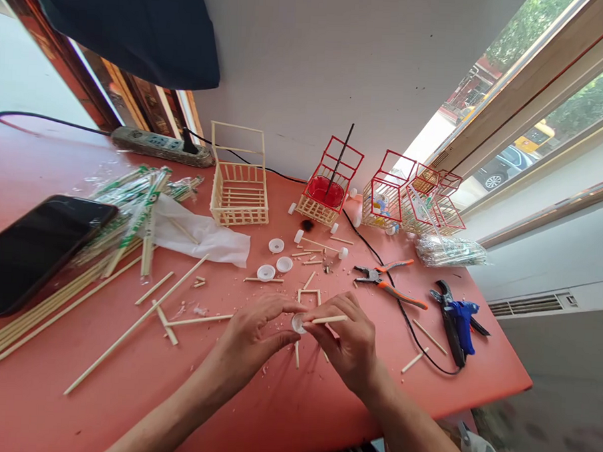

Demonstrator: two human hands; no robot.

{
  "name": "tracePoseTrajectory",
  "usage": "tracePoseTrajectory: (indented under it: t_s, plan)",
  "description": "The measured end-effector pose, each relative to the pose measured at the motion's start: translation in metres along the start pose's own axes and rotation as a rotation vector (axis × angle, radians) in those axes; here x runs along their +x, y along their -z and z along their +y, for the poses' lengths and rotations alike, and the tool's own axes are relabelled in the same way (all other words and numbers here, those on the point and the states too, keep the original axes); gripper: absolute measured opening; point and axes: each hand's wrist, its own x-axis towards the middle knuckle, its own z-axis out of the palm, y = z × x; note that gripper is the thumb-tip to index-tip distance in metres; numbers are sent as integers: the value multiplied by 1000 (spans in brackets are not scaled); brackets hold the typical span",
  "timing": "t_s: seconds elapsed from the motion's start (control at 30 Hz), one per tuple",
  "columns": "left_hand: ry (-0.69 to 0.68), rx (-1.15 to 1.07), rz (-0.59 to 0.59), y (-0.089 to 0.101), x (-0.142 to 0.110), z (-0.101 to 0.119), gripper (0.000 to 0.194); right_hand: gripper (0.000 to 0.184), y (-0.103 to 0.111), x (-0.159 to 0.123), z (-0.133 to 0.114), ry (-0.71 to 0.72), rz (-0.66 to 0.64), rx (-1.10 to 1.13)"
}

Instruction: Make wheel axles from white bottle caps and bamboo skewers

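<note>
Between thumb and fingers my left hand (258, 325) grips a small white bottle cap (298, 324). A short wooden stick (329, 319) is pinched in my right hand (349, 335), its near end up against the cap; whether it is joined there I cannot tell. Just beyond my hands, a small frame of sticks (309, 291) lies on the table, partly hidden by them. Three more white caps (266, 272) rest past my left fingers. Farther off lies an axle stick (321, 243) with a cap wheel at either end.
On the red table (174, 407) stand a plain stick cart basket (240, 193) and red-trimmed carts (325, 194). Pliers (374, 276) and a blue-black glue gun (460, 319) with its cord lie right. Left are a phone (41, 248), chopsticks (127, 212) and a power strip (160, 145).
</note>
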Motion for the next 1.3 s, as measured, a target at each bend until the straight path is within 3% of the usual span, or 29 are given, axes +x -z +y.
tracePoseTrajectory:
  t_s: [1.3]
  plan:
    - [-47, 26, 40, -2, -1, -6, 25, 10, 0, 1, 1, 7, 14, -5]
